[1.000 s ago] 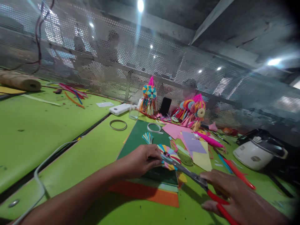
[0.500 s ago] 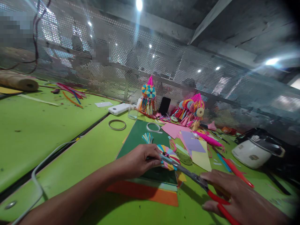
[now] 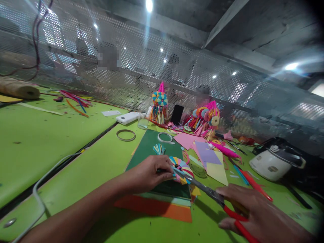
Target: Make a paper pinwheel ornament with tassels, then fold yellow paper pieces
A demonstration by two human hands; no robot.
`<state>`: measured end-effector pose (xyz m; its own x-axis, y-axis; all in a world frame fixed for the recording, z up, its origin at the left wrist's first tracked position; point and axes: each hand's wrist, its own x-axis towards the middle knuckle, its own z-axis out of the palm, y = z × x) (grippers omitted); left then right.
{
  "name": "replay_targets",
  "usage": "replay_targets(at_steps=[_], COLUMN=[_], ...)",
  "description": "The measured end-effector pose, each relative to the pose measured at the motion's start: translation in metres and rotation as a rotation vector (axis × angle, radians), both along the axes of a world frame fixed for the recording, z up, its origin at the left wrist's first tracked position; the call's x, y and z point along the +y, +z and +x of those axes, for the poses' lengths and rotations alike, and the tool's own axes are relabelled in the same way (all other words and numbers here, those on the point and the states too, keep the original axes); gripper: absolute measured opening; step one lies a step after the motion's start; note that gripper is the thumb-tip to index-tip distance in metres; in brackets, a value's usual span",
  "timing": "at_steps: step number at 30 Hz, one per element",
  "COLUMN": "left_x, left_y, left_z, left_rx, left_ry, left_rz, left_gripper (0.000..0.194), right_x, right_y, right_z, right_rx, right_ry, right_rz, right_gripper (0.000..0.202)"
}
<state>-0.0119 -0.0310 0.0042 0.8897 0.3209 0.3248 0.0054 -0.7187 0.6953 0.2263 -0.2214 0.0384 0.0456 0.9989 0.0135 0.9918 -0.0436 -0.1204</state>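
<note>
My left hand (image 3: 154,172) is closed in a pinch above a dark green board (image 3: 141,148). A striped blue, white and yellow paper tassel (image 3: 159,149) pokes out behind its knuckles; the rest of it is hidden by the fingers. My right hand (image 3: 253,206) grips the red handles of long scissors (image 3: 205,189), whose blades reach left to my left fingertips. Under the blades lies a round pleated paper rosette (image 3: 182,164) in several colours with a dark centre. Whether the blade tips touch the tassel I cannot make out.
Coloured paper sheets (image 3: 208,153) and a green protractor (image 3: 198,169) lie to the right, near a white cooker (image 3: 269,165). Two tape rolls (image 3: 126,135), a white power bank (image 3: 128,117), a phone (image 3: 177,114) and hanging paper ornaments (image 3: 160,101) stand farther back, before a perforated metal screen.
The view has shifted very slightly. Both hands, the scissors and the rosette keep nearly the same places.
</note>
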Motion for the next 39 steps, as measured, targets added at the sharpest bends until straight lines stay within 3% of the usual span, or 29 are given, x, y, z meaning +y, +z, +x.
replay_targets(at_steps=[8,14,24,33,39], left_x=[0.000,0.002,0.007,0.005,0.001], left_y=[0.002,0.001,-0.019,-0.017,-0.012], left_z=[0.000,0.001,0.008,0.008,0.007], left_rx=[-0.010,-0.034,-0.168,-0.166,-0.148], left_ry=[-0.003,-0.028,0.018,0.106,0.079], left_rz=[-0.045,-0.196,-0.446,-0.435,-0.340], left_gripper=[0.022,0.026,0.027,0.029,0.027], right_x=[0.000,-0.001,-0.008,-0.001,-0.001], right_y=[0.001,-0.001,-0.017,-0.027,-0.036], right_z=[-0.003,-0.004,-0.005,-0.017,-0.014], right_rx=[0.008,0.016,0.083,0.151,0.160], right_ry=[0.021,0.023,-0.058,-0.037,-0.050], right_rz=[0.043,0.078,0.110,0.165,0.191], right_gripper=[0.043,0.043,0.043,0.035,0.038])
